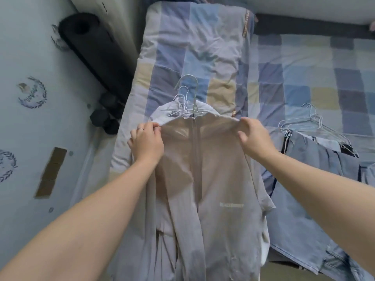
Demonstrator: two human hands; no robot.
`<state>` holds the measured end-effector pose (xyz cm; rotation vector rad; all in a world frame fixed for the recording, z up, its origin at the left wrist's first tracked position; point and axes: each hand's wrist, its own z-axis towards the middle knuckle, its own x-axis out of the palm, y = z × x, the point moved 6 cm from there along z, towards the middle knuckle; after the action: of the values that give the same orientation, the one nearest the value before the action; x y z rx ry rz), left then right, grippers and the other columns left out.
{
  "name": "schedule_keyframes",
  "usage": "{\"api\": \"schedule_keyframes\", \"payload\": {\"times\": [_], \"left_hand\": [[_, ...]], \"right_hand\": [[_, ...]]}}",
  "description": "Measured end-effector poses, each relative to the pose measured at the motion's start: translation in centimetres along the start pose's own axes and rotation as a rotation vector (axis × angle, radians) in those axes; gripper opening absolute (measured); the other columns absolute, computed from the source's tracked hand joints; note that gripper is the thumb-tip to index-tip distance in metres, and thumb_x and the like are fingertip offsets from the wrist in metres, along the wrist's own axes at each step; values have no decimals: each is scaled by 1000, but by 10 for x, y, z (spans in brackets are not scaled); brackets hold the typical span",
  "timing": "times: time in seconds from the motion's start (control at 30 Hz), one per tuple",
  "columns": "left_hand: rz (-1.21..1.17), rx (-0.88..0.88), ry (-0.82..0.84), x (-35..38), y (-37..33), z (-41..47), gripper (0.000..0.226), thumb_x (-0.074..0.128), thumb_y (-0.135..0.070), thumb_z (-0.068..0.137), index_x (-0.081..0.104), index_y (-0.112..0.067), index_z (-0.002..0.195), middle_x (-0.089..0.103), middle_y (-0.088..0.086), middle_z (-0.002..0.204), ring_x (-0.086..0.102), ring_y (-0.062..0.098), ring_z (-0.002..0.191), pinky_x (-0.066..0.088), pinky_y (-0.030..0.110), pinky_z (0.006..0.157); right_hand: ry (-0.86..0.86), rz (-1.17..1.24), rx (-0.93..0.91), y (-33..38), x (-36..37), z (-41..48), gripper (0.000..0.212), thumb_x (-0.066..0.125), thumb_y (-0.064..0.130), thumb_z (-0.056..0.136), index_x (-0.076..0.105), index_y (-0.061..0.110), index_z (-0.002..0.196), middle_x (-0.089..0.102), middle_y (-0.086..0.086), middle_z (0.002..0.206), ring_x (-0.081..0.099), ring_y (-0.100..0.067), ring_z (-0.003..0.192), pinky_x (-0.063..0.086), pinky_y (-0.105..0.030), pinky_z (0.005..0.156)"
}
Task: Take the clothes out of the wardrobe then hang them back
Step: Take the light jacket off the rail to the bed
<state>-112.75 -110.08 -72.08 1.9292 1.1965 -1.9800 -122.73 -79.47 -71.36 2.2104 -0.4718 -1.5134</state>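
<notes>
The beige zip jacket lies front up on top of a pile of clothes. The pile rests on a folded checked quilt at the left side of the bed. The left hand pinches the cloth at one shoulder of the jacket. The right hand has its fingers curled over the other shoulder and grasps the cloth there.

Just above the collar, several wire hangers have their hooks bunched close together. A white garment shows under the jacket. Further right on the bed there is a second pile of blue clothes with its own hangers. On the floor at the left are a black rolled mat and dark dumbbells.

I judge that the clothes are already out of the wardrobe, which is not in view, and that the person is now setting the jacket's shoulders on its hanger before hanging it back. The next move probably calls for one hand to find the right hook among the bunch. The jacket should then be lifted straight up, so that the garments below do not come along.
</notes>
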Motion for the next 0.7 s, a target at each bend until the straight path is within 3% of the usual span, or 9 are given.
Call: {"api": "schedule_keyframes", "payload": {"times": [0.07, 0.1, 0.2, 0.33, 0.7], "left_hand": [[18, -48, 78, 27, 9, 13, 40, 48, -38, 101, 50, -26, 139, 42, 5, 151, 31, 32, 139, 22, 47, 112], [33, -65, 136, 41, 14, 14, 46, 48, -41, 101, 43, -29, 145, 34, 4, 158, 24, 30, 144, 18, 48, 114], [85, -32, 295, 72, 23, -10, 57, 45, -45, 101, 29, -30, 154, 15, 1, 167, 7, 25, 152, 10, 48, 119], [103, 62, 439, 83, 22, -65, 62, 41, -50, 102, 19, -35, 157, 3, -1, 168, -3, 21, 154, 5, 47, 122], [228, 371, 496, 32, -71, -166, 69, 30, -63, 99, -1, -44, 157, -16, -6, 167, -22, 22, 151, -9, 53, 121]], "right_hand": [[171, 62, 56, -7, 39, 8, 74, 57, 35, 97, 15, 27, 156, 4, -3, 165, 12, -20, 150, 18, -40, 120], [220, 58, 80, -12, 56, 6, 78, 56, 39, 97, 7, 29, 157, -4, 0, 165, 4, -19, 152, 13, -43, 122], [274, 6, 135, -30, 93, -17, 77, 49, 44, 98, 3, 30, 157, -4, 3, 166, -2, -20, 152, 8, -46, 122], [303, 3, 181, -33, 100, -73, 72, 43, 47, 100, 1, 36, 156, -5, 10, 165, -5, -19, 152, 7, -47, 122], [78, -91, 244, -30, -8, -159, 70, 35, 56, 99, -4, 41, 155, -12, 13, 164, -14, -19, 150, -4, -57, 118]]}}
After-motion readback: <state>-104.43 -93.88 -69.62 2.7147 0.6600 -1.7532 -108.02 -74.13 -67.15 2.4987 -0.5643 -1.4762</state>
